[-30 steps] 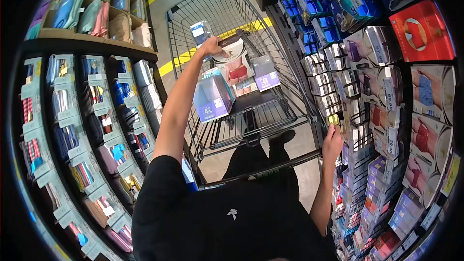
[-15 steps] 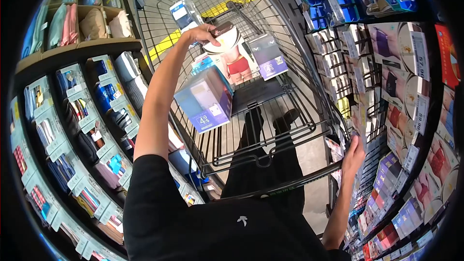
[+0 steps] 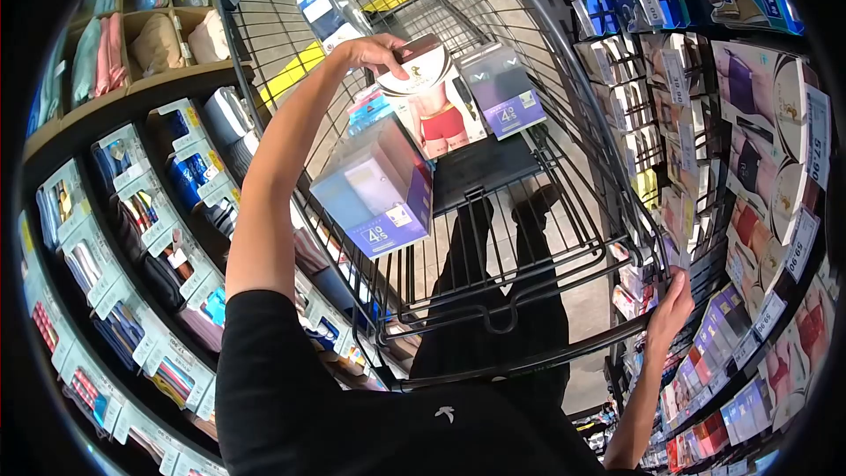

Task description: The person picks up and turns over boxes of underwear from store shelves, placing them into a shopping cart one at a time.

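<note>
My left hand [image 3: 379,56] is closed on the top edge of an underwear box [image 3: 434,115], whose front pictures red briefs. That box stands upright in the child-seat part of the shopping cart [image 3: 520,275]. Left of it sit purple-and-grey boxes [image 3: 388,222] marked 4, with a light blue pack [image 3: 368,111] behind. To its right is another purple-and-grey box [image 3: 504,92]. My right hand [image 3: 671,301] is wrapped round the right end of the cart handle [image 3: 564,348]; its fingers are partly hidden.
A clear pack [image 3: 331,13] lies deeper in the cart basket. Shelves of folded packs [image 3: 115,247] run close along the left, below cubbies of cushions [image 3: 159,40]. Racks of boxed underwear [image 3: 749,159] with price tags stand tight against the cart's right side.
The cart and the boxes in it appear slightly larger and shifted in view, with the handle lower and further right. My left hand keeps its hold on the underwear box.
</note>
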The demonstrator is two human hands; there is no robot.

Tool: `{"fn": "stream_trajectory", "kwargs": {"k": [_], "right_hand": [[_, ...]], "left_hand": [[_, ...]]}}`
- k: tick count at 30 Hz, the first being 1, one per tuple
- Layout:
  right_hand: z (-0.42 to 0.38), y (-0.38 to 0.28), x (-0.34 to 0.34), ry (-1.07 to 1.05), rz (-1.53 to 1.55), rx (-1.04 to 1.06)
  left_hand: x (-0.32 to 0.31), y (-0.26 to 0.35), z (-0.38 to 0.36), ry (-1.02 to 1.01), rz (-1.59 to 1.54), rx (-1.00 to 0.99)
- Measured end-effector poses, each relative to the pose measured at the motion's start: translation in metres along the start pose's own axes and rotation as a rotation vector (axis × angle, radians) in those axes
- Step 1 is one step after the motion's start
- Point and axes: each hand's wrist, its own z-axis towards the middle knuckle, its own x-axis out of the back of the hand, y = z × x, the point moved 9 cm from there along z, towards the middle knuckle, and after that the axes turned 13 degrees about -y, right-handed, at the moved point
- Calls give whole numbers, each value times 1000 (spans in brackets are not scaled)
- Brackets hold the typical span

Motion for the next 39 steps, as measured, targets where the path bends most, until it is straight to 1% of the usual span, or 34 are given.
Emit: {"fn": "stream_trajectory", "kwargs": {"k": [5,7,8,9,11,13,14,17,19,22,23,26,27,29,30,32,33,35,36,38,39], "right_hand": [[0,8,-4,39,11,18],[0,4,-2,62,1,47],[0,8,-3,58,-37,50],[1,-1,-2,48,-8,56],[1,5,-5,-14,6,8],[1,3,-5,-16,1,6],[2,1,-5,-9,-1,12],[2,3,-7,-16,24,24],[2,8,-8,-19,19,14],[0,20,-10,-30,101,-48],[-1,24,-11,-35,101,-49],[1,25,-10,-22,84,-30],[0,25,-11,-38,124,-41],[-1,26,-12,-57,164,-55],[-1,27,-13,-66,167,-54],[-1,29,-13,-73,169,-52],[-1,31,-13,-73,153,-48],[-1,33,-12,-78,135,-46],[-2,35,-13,-79,153,-63],[-2,39,-14,-77,172,-79],[-2,39,-14,-78,184,-63]], "left_hand": [[-4,-11,11,11,19,55],[-4,-13,11,66,-5,55],[-6,-14,12,63,-6,60],[-7,-16,13,54,0,74],[-6,-23,21,37,3,95],[-11,-22,30,-25,-12,44],[-10,-24,32,-37,-6,69],[-10,-17,32,7,30,74],[-9,-24,37,-12,24,61],[-10,-27,40,-41,-75,-23],[-11,-29,41,-42,-79,-20],[-13,-26,48,-28,-36,-58],[-17,-23,48,-30,-39,-57],[-17,-15,44,37,75,-55],[-17,-15,45,37,75,-54],[-15,-29,47,24,2,120],[-15,-27,49,23,-1,119],[-13,-21,50,20,124,103],[-8,-28,54,20,122,105],[9,-28,63,133,500,46],[8,-28,62,132,500,46]]}}
